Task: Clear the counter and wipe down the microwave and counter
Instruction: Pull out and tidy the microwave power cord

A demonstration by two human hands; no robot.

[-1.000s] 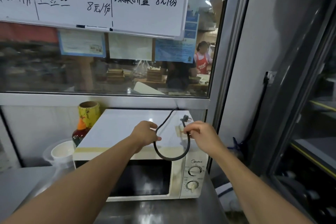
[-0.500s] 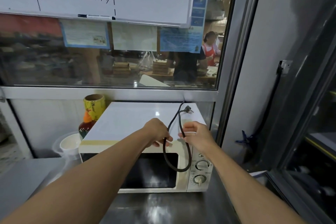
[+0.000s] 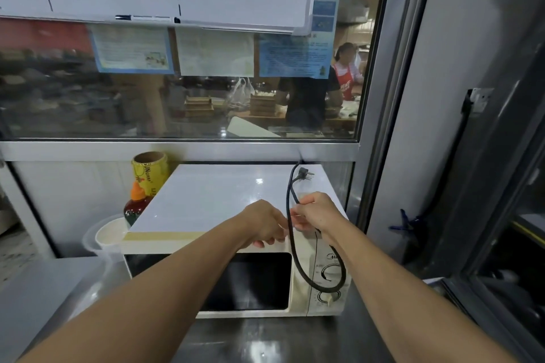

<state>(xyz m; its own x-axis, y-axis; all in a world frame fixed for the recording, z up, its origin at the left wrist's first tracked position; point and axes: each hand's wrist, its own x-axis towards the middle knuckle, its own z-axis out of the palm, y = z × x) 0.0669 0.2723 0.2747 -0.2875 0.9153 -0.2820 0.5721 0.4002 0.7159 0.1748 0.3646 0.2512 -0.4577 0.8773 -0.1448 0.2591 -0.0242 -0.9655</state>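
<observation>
A white microwave (image 3: 206, 200) stands on the steel counter (image 3: 265, 339) under a glass window. Its black power cord (image 3: 298, 262) hangs in a loop down over the control panel, and the plug (image 3: 302, 173) lies on the microwave's top at the back right. My right hand (image 3: 317, 211) grips the cord near the plug end. My left hand (image 3: 265, 224) is close beside it at the microwave's front top edge, fingers curled at the other strand of the loop.
Left of the microwave stand a yellow tape roll (image 3: 150, 168), an orange-capped sauce bottle (image 3: 134, 206) and a white bowl (image 3: 110, 234) in a clear tub. A wall socket (image 3: 479, 99) with a cable sits on the right wall. A dark cabinet (image 3: 507, 274) borders the counter's right.
Both hands have drawn together, narrowing the cord loop, which now hangs lower over the dials. The plug has settled on the microwave's top. The camera has moved closer.
</observation>
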